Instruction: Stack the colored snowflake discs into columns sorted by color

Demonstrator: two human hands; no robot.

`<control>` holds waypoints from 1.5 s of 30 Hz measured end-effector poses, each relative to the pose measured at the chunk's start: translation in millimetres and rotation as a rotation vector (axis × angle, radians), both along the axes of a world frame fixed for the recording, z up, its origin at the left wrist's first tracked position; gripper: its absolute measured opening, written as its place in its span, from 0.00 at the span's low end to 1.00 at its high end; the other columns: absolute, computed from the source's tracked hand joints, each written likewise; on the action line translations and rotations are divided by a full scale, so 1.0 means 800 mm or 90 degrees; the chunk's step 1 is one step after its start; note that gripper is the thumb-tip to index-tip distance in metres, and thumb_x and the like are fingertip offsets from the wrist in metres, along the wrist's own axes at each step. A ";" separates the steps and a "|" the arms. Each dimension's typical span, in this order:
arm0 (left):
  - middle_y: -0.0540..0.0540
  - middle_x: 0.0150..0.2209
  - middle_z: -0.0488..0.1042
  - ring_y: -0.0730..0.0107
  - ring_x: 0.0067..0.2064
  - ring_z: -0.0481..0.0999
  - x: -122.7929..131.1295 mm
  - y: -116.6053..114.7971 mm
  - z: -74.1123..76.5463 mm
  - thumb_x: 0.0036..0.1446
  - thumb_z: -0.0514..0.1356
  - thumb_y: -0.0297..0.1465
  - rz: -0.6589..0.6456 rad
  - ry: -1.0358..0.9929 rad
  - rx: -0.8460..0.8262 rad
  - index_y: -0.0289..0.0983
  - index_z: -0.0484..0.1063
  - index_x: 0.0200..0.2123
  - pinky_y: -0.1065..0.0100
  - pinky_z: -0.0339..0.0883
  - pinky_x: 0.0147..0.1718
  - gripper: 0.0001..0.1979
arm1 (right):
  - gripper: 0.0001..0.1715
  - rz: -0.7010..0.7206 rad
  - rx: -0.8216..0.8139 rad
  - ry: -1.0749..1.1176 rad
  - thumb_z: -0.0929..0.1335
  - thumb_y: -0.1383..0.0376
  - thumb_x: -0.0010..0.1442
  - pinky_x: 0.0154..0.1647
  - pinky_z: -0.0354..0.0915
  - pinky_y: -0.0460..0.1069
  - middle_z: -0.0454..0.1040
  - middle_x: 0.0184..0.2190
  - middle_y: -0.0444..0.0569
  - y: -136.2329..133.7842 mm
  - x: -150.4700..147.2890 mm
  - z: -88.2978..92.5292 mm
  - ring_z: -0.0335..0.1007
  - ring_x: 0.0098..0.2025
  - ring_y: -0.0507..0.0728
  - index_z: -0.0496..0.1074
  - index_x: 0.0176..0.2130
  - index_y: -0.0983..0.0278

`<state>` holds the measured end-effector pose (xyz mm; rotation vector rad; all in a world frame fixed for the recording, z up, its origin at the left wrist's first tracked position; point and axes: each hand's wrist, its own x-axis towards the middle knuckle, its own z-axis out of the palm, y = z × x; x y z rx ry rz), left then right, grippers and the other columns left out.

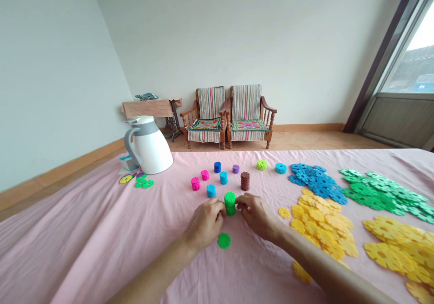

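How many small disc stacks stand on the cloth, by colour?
pink stacks: 2
dark blue stack: 1
light blue stacks: 3
purple stack: 1
brown stack: 1
lime stack: 1
green stack, between left hand and right hand: 1
Total: 10

The bench's [84, 240] left half lies open up to the white jug [149, 146] at its far edge. Small stacks [244, 180] crowd beyond the green stack [229, 203]; yellow piles [322, 225] block the right.

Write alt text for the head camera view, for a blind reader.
Left hand and right hand pinch a green stack of discs on a pink cloth. Small coloured stacks stand behind; blue discs, green discs and yellow discs lie piled right, a white jug left.
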<state>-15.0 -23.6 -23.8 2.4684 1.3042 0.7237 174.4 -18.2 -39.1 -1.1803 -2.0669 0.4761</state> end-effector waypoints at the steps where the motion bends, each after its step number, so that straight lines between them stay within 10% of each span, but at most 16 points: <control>1: 0.48 0.30 0.70 0.69 0.33 0.72 0.000 0.000 0.001 0.48 0.50 0.15 0.001 0.003 -0.001 0.37 0.70 0.27 0.72 0.63 0.33 0.14 | 0.18 -0.002 0.000 0.000 0.59 0.79 0.50 0.34 0.61 0.45 0.74 0.30 0.48 0.001 0.000 -0.001 0.68 0.32 0.53 0.73 0.34 0.65; 23: 0.49 0.30 0.69 0.70 0.32 0.70 -0.005 0.003 0.006 0.48 0.50 0.15 0.013 0.005 -0.008 0.36 0.69 0.29 0.72 0.61 0.31 0.13 | 0.20 -0.021 0.039 0.021 0.59 0.78 0.51 0.34 0.63 0.45 0.74 0.30 0.47 0.005 0.004 -0.008 0.69 0.32 0.52 0.71 0.39 0.65; 31: 0.50 0.37 0.67 0.72 0.31 0.68 -0.025 -0.019 0.048 0.41 0.66 0.26 -0.175 0.059 -0.231 0.40 0.71 0.39 0.75 0.62 0.27 0.18 | 0.19 -0.085 0.020 0.017 0.60 0.76 0.53 0.30 0.64 0.46 0.75 0.30 0.46 -0.024 0.041 0.009 0.70 0.29 0.52 0.72 0.41 0.64; 45: 0.51 0.31 0.67 0.72 0.32 0.68 -0.018 -0.008 0.064 0.43 0.57 0.23 -0.095 0.015 -0.080 0.37 0.68 0.33 0.72 0.63 0.31 0.11 | 0.16 -0.201 -0.023 0.022 0.58 0.68 0.58 0.29 0.66 0.48 0.76 0.30 0.47 -0.067 0.101 0.008 0.71 0.28 0.53 0.72 0.41 0.63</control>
